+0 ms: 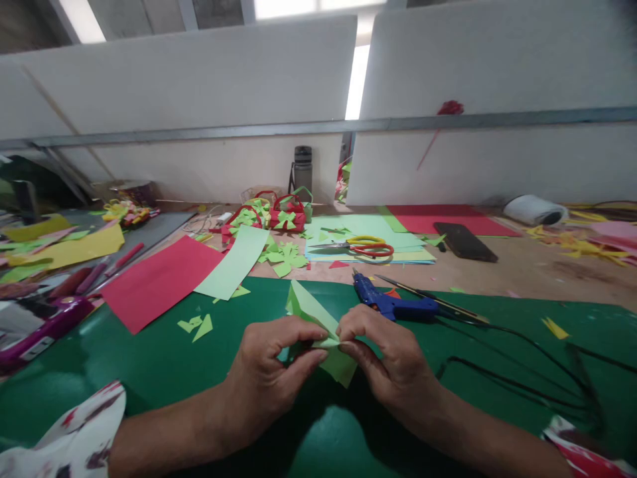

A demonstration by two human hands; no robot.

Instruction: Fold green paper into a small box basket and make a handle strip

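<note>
Around the lower centre of the frame, the left hand (273, 365) and the right hand (395, 355) are both pinching a folded light-green paper (314, 307), their tips nearly meeting. For a crisp fold, both should probably be pressing evenly while keeping the layers aligned.

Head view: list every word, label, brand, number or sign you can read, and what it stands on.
Nothing can be read.
White label on the purple plastic object, far left: dark marks, too blurred to read.
Folded green paper, blue glue gun, smartphone, bottle: no legible lettering.
</note>
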